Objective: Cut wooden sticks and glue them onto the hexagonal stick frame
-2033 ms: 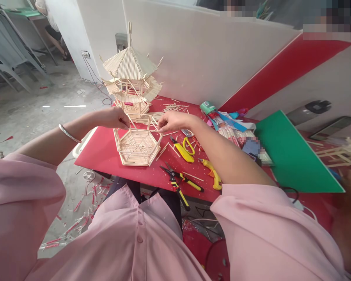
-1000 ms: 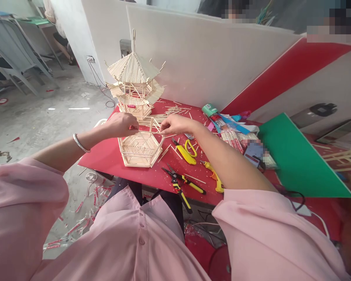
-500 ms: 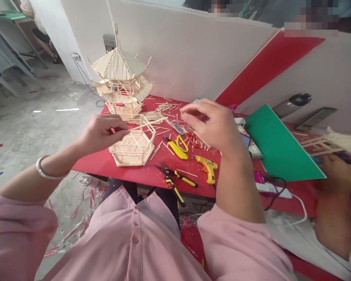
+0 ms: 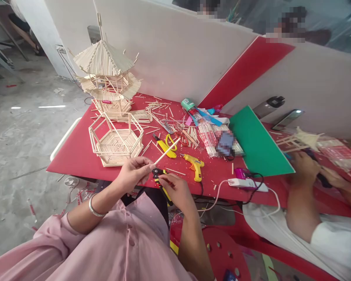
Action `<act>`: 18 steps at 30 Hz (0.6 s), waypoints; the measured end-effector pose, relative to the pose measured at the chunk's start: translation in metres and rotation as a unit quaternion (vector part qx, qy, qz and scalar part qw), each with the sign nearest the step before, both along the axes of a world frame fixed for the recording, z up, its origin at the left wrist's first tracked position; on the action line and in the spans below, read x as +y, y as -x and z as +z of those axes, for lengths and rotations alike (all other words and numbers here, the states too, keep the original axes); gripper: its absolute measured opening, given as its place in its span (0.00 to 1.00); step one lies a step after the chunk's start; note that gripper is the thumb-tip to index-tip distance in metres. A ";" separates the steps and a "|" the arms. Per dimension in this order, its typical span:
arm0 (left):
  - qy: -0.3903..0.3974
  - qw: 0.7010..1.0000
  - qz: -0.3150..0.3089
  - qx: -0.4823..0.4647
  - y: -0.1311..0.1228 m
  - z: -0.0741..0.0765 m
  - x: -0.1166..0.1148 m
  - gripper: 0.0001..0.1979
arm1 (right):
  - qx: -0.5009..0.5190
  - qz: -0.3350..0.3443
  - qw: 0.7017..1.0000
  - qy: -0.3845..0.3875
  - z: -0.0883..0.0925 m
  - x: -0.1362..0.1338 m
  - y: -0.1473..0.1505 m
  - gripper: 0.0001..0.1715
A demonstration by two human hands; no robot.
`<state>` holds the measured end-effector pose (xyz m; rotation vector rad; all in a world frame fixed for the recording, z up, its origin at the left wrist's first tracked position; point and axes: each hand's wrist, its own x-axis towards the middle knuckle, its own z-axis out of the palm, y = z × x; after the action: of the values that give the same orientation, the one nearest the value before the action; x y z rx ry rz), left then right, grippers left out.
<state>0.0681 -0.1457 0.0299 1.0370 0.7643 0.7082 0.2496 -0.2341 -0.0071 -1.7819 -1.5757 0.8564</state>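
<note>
My left hand (image 4: pixel 136 171) is closed, pinching a thin wooden stick (image 4: pixel 169 150) that slants up to the right. Just right of it, my right hand (image 4: pixel 177 191) has bent fingers over the black-and-yellow pliers (image 4: pixel 166 196); whether they grip the pliers is hidden. Behind my left hand stands a six-sided stick frame (image 4: pixel 117 144) with a patterned floor and open rails. A yellow glue gun (image 4: pixel 195 166) lies to the right of my hands. Yellow-handled scissors (image 4: pixel 171 140) and a yellow cutter (image 4: pixel 165 147) lie behind the held stick.
A tiered stick pagoda (image 4: pixel 105 78) stands at the back left of the red table (image 4: pixel 73 156). Loose sticks (image 4: pixel 155 106) and bagged sticks (image 4: pixel 207 136) lie further back. To the right are a green board (image 4: pixel 260 144), a power strip (image 4: pixel 245 183) and another person's hand (image 4: pixel 304 168).
My left hand has moved right and down with the stick, off the six-sided frame. My right hand has dropped from the back of the table to the pliers. The view has shifted.
</note>
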 end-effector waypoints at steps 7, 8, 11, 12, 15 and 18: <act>0.036 0.999 0.037 -0.001 -0.006 -0.007 0.003 0.20 | 0.007 0.004 1.000 -0.031 -0.001 0.004 0.004 0.16; 0.036 0.999 0.038 -0.001 -0.007 -0.007 0.002 0.20 | 0.009 0.005 0.999 -0.037 0.000 0.005 0.005 0.15; 0.021 0.999 0.038 0.002 -0.002 -0.002 -0.001 0.19 | 0.020 0.025 0.998 -0.049 0.004 0.007 0.011 0.15; 0.004 0.999 0.041 0.006 0.002 0.003 -0.002 0.18 | 0.023 0.033 0.998 -0.050 0.006 0.006 0.012 0.15; -0.103 0.989 0.097 0.037 0.022 0.024 0.001 0.13 | 0.024 0.041 0.997 -0.055 0.013 0.005 0.013 0.15; -0.202 0.951 0.188 0.142 0.049 0.045 0.022 0.09 | 0.022 0.041 0.997 -0.067 0.019 0.005 0.011 0.15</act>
<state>0.0189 -0.1239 0.0747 1.4028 1.1136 1.0887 0.2382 -0.2293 0.0119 -1.6037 -1.6474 0.8015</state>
